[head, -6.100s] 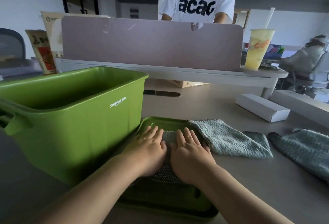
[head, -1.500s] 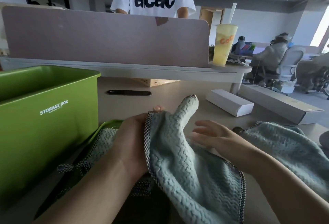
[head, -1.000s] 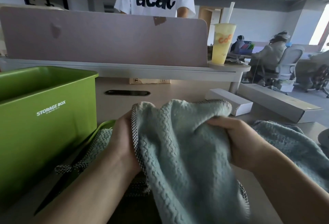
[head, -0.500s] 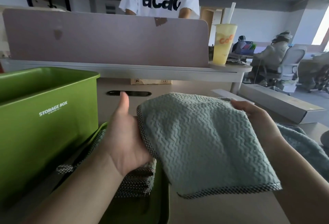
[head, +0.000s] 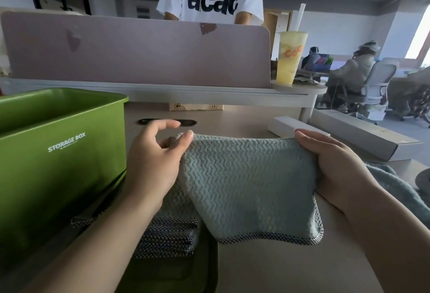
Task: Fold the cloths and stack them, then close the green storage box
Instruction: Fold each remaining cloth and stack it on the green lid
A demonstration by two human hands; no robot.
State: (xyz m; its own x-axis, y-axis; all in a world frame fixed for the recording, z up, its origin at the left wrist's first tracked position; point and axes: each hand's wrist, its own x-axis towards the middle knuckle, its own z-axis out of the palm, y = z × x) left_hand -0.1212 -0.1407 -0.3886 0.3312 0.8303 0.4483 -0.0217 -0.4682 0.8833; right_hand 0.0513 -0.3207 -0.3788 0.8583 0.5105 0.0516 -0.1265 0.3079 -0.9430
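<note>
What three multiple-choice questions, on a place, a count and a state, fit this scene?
1. The stack of folded cloths lies: A) under the desk; B) on the green lid; C) on a chair.
2. Hands gripping the blue-grey cloth: A) none; B) one; C) two.
3. The green storage box is: A) open; B) lidded; C) overturned.
Answers: B, it rests on the lid beside the box; C, left hand pinches a corner, right hand holds the opposite edge; A, its inside shows.
</note>
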